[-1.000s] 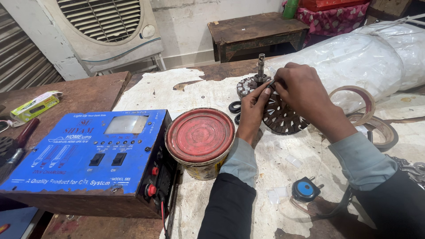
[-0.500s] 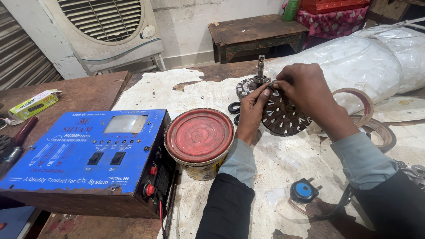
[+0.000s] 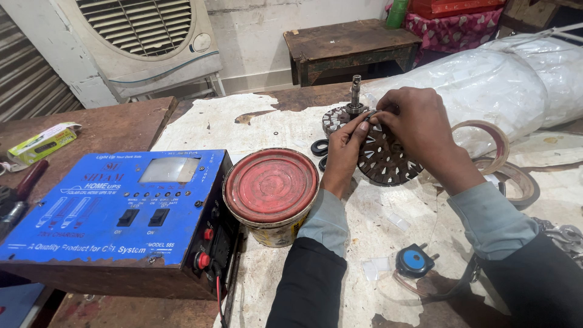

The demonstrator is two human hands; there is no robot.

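Both hands work at a slotted metal core (image 3: 384, 159), a dark toothed disc with a short steel shaft (image 3: 355, 91) standing up from its far side; it lies flat on the paper-covered surface (image 3: 243, 127), just right of the red-lidded tub (image 3: 271, 184). The left hand (image 3: 343, 152) rests on the core's near-left edge, fingers stretched toward the shaft, its grip loose and steadying rather than clenched. The right hand (image 3: 416, 124) comes over the top of the core, its grip pinched shut on something small beside the shaft; what it pinches is too small to tell. The core looks heavy for its size, stiff and stacked from thin plates, with sharp teeth, so it is best held by the rim or the shaft, not the slots. Any fine wire in it would be fragile. The tub is closed under its lid, contents hidden. Left of the tub sits a blue box (image 3: 115, 209) with switches. Right of the core lie tape rings (image 3: 495, 146) and a long plastic-wrapped bundle (image 3: 504, 79); near of it, a small blue-faced dial (image 3: 415, 260).
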